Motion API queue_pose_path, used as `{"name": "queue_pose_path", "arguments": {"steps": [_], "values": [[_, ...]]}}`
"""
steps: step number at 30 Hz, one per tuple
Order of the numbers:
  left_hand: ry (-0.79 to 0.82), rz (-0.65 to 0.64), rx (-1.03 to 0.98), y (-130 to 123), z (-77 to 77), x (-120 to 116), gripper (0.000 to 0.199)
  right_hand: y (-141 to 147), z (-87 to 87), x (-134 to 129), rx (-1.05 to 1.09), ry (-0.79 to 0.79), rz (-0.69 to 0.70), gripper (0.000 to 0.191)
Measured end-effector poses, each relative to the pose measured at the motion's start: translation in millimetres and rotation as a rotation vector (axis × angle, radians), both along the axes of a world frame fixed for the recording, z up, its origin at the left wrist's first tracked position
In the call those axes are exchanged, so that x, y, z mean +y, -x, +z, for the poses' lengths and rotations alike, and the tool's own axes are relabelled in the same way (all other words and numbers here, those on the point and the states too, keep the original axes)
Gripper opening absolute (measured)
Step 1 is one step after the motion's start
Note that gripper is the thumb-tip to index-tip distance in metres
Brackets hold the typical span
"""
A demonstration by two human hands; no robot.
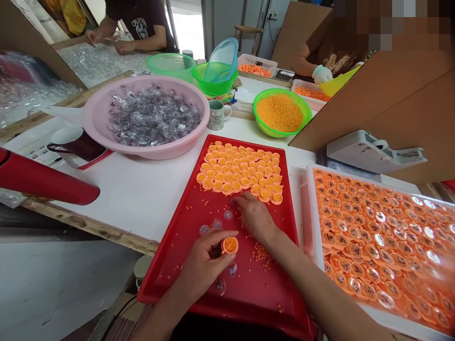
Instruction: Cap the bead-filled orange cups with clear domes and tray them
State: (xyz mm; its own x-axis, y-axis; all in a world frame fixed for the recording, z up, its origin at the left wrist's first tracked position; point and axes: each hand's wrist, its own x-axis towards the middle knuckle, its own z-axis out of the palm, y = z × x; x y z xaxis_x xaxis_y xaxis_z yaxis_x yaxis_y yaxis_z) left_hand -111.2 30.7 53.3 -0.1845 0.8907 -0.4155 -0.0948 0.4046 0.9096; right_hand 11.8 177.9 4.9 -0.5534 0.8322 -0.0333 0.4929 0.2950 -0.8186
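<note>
My left hand (209, 255) grips a small orange cup (231, 245) between thumb and forefinger, its top facing up and orange beads inside. My right hand (256, 217) is over the middle of the red tray (192, 227), fingers apart and pointing left, just below rows of filled orange cups (236, 169). No object shows in it; its fingertips are partly hidden. Close to its fingers lies a clear round lid (228, 214). More clear lids (217, 223) lie around my left hand. Loose orange beads (261, 254) are scattered on the tray, thickest below my right wrist.
A pink basin (94, 111) of clear plastic pieces stands back left, beside a mug (216, 115). Behind the tray is a green bowl (260, 124) of orange beads. At right, a white tray (314, 208) holds lidded orange cups. A red bottle (50, 177) juts in from the left. Two people work across the table.
</note>
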Motion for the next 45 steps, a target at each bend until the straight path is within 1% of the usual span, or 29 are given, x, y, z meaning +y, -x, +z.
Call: {"name": "queue_pose_path", "arguments": {"steps": [2, 4, 6, 9, 11, 13, 15, 16, 17, 20, 23, 25, 28, 34, 39, 41, 42, 43, 45], "values": [[0.038, 0.051, -0.053, 4.1, -0.5, -1.7, 0.034, 10.1, -4.4, 3.9, 0.007, 0.014, 0.006, 0.021], [0.079, 0.107, -0.150, 6.6, -0.9, -3.4, 0.037, 9.5, -4.2, 1.6, 0.038, 0.051, -0.003, 0.019], [0.101, 0.171, -0.260, 7.4, -1.7, -4.2, 0.036, -0.7, 1.3, -5.7, 0.090, 0.115, -0.024, 0.016], [0.104, 0.262, -0.416, 5.1, -3.0, -2.1, 0.032, -24.3, 17.9, -23.4, 0.179, 0.254, -0.038, 0.013], [0.095, 0.276, -0.466, 0.9, -1.8, 1.4, 0.030, -38.8, 30.1, -37.6, 0.279, 0.390, -0.056, 0.015], [0.086, 0.235, -0.479, -5.5, 1.9, 5.6, 0.031, -49.1, 38.7, -50.9, 0.467, 0.618, -0.122, 0.016], [0.069, 0.175, -0.468, -13.1, 7.3, 9.5, 0.033, -55.4, 42.0, -61.0, 0.670, 0.849, -0.205, 0.026], [0.057, 0.152, -0.455, -16.8, 9.9, 11.2, 0.033, -57.6, 41.9, -64.7, 0.737, 0.916, -0.234, 0.030], [0.045, 0.136, -0.441, -20.3, 12.0, 12.6, 0.032, -59.5, 41.0, -67.5, 0.768, 0.933, -0.247, 0.031], [0.026, 0.124, -0.398, -28.1, 13.6, 14.9, 0.030, -64.7, 37.1, -72.3, 0.795, 0.907, -0.247, 0.021], [0.045, 0.142, -0.346, -31.6, 8.7, 15.3, 0.029, -70.2, 34.5, -74.0, 0.786, 0.886, -0.253, 0.017], [0.058, 0.166, -0.331, -32.9, 5.2, 15.5, 0.030, -73.6, 33.1, -74.5, 0.757, 0.828, -0.288, 0.017], [0.080, 0.188, -0.363, -35.4, 3.5, 16.9, 0.032, -78.0, 30.8, -74.6, 0.713, 0.752, -0.315, 0.016], [0.088, 0.155, -0.425, -39.0, 7.3, 21.3, 0.031, -83.2, 28.6, -73.1, 0.640, 0.746, -0.262, 0.019], [0.111, 0.116, -0.333, -36.1, 7.1, 22.4, 0.025, -85.9, 30.8, -71.9, 0.606, 0.706, -0.176, 0.015], [0.119, 0.105, -0.293, -34.6, 7.4, 22.9, 0.020, -86.9, 33.5, -72.6, 0.520, 0.631, -0.126, 0.009], [0.125, 0.080, -0.278, -34.0, 7.9, 23.3, 0.018, -87.3, 35.2, -73.1, 0.460, 0.558, -0.092, 0.005], [0.131, 0.040, -0.264, -33.6, 8.8, 23.8, 0.017, -87.7, 37.1, -73.7, 0.398, 0.460, -0.055, 0.003], [0.139, -0.063, -0.230, -33.2, 11.0, 24.8, 0.016, -88.3, 41.2, -74.2, 0.292, 0.238, 0.020, 0.012]]}}
